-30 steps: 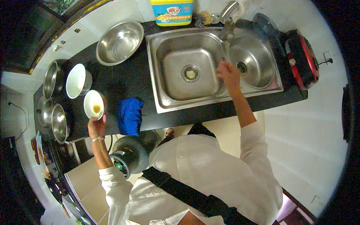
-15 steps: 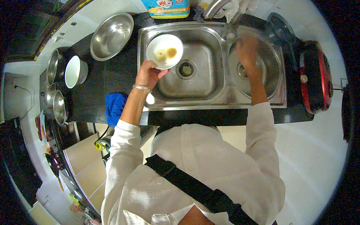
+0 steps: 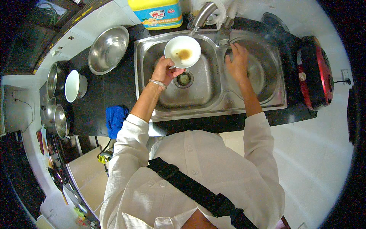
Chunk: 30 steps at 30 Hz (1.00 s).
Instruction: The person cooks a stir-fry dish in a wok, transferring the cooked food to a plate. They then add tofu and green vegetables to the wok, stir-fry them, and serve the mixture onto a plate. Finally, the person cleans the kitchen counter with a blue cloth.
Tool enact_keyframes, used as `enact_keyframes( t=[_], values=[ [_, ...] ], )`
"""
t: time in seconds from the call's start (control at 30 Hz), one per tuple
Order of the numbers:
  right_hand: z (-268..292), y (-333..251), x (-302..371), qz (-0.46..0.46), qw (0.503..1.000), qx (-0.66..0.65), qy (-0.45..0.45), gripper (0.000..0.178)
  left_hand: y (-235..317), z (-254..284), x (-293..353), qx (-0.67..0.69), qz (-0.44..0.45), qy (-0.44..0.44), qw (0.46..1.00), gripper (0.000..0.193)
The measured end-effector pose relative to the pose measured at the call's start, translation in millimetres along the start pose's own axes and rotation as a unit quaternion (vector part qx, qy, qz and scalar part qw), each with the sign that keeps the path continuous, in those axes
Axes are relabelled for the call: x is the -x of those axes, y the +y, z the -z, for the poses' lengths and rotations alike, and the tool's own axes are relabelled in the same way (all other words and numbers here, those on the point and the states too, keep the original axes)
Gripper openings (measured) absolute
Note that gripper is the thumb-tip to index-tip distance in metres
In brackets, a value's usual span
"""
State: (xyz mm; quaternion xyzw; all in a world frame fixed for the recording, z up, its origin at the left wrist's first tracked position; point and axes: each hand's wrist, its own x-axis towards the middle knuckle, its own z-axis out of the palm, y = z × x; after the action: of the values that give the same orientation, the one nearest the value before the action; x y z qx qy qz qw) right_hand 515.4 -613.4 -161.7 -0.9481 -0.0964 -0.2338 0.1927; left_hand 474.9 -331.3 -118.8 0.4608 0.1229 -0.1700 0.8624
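Observation:
My left hand (image 3: 166, 73) grips the near-left rim of a small white bowl (image 3: 193, 51), which is tilted over the left basin of the steel sink (image 3: 204, 87). A patch of brown residue lies inside the bowl. Above the bowl is the tip of the curved metal faucet (image 3: 204, 16); whether water runs from it I cannot tell. My right hand (image 3: 238, 64) is over the right basin with fingers apart and nothing in it. Its fingertips are close to the faucet's base (image 3: 224, 38); contact is unclear.
On the dark counter at left are a large steel bowl (image 3: 108, 49), a white bowl (image 3: 75, 86), smaller steel bowls (image 3: 61, 121) and a blue cloth (image 3: 116, 121). Behind the sink stands a yellow and blue jug (image 3: 158, 14). A red and black appliance (image 3: 317, 72) sits at right.
The bowl in my left hand has moved right, closer to the faucet tip. My right hand has moved left toward the faucet's base, its fingers now spread. The whole view has shifted slightly.

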Motion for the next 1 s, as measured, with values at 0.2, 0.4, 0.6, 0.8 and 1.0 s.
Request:
enact_keyframes(
  t=[0.2, 0.4, 0.6, 0.8, 1.0],
  values=[
    [-2.9, 6.8, 4.7, 0.001, 0.999, -0.027, 0.021, 0.048, -1.6, -6.7, 2.2, -0.006, 0.007, 0.018, 1.0, 0.038],
    [-7.8, 13.3, 9.5, 0.014, 0.999, -0.041, 0.027, 0.049, -9.2, 5.9, 0.1, -0.022, 0.019, -0.005, 1.0, 0.043],
    [-4.8, 15.2, 7.4, 0.0, 0.998, -0.06, 0.001, 0.048, -10.9, 11.0, 5.0, -0.034, 0.03, 0.04, 0.998, 0.041],
    [-1.3, 12.4, 6.0, -0.006, 0.998, -0.061, -0.008, 0.049, -15.8, 30.3, 1.3, -0.13, -0.004, 0.092, 0.987, 0.045],
    [-2.4, 13.6, 5.8, -0.004, 0.998, -0.058, -0.008, 0.049, -19.2, 29.7, 10.4, -0.64, -0.24, 0.238, 0.689, 0.062]
  ],
)
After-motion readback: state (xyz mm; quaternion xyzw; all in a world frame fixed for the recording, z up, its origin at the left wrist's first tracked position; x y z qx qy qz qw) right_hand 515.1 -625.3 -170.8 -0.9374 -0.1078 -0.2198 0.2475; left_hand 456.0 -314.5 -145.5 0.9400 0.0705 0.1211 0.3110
